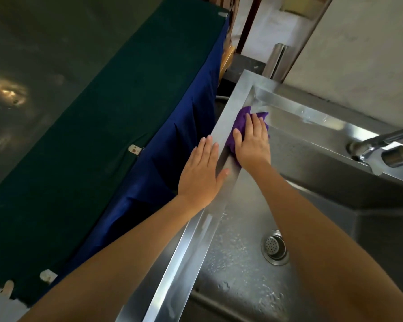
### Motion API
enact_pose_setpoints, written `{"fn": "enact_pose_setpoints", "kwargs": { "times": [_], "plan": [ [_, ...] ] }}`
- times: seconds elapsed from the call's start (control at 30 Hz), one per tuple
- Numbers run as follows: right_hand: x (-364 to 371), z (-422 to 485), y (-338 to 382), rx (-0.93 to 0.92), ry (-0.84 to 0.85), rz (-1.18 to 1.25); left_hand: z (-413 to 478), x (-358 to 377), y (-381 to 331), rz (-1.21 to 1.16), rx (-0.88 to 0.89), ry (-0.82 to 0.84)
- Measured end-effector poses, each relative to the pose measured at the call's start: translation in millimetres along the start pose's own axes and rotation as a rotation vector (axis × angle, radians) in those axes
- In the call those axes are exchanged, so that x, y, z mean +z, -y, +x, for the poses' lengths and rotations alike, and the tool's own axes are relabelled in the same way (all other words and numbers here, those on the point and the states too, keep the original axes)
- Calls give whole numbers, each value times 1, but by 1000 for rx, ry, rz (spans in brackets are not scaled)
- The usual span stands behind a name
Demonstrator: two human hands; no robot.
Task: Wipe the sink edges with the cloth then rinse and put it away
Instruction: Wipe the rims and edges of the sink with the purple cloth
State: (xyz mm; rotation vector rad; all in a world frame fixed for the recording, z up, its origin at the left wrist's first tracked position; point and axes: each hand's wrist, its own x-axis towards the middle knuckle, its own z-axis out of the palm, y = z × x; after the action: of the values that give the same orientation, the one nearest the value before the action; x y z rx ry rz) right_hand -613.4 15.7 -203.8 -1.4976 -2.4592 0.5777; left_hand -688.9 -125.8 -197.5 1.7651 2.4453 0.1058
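A purple cloth (239,123) lies on the inner side of the left edge of the steel sink (228,108), near its far left corner. My right hand (251,142) presses flat on the cloth, fingers spread, covering most of it. My left hand (201,173) rests flat and open on the outer part of the same sink edge, just beside the right hand, holding nothing. The sink basin is wet, with water drops on its floor.
A chrome faucet (382,149) reaches in from the right over the back rim. A round drain strainer (274,247) sits in the basin floor. Left of the sink stands a table draped in green and blue cloth (102,135). A pale wall runs behind.
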Motion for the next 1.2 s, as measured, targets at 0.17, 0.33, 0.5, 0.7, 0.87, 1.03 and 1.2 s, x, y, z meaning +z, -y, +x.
{"fn": "enact_pose_setpoints", "kwargs": {
  "times": [0.17, 0.33, 0.5, 0.7, 0.87, 1.03, 1.2],
  "plan": [
    [-7, 41, -8, -6, -13, -151, 29, -6, -11, -49, -22, 24],
    [-14, 63, -16, -30, -8, -142, 76, -12, -11, -106, -39, -6],
    [-21, 42, -35, -139, -106, -18, 92, -8, -12, -80, 52, 23],
    [-38, 13, -80, -30, -253, 54, 89, -5, -14, -66, 41, 0],
    [-64, 28, -117, 403, -497, 106, 87, -5, -15, -28, 46, -9],
    [-44, 42, -105, 493, -350, -87, 88, -6, -16, -10, 51, -21],
    [-22, 49, -70, 272, -275, -138, 90, -2, -16, 26, 50, -38]
  ]
}}
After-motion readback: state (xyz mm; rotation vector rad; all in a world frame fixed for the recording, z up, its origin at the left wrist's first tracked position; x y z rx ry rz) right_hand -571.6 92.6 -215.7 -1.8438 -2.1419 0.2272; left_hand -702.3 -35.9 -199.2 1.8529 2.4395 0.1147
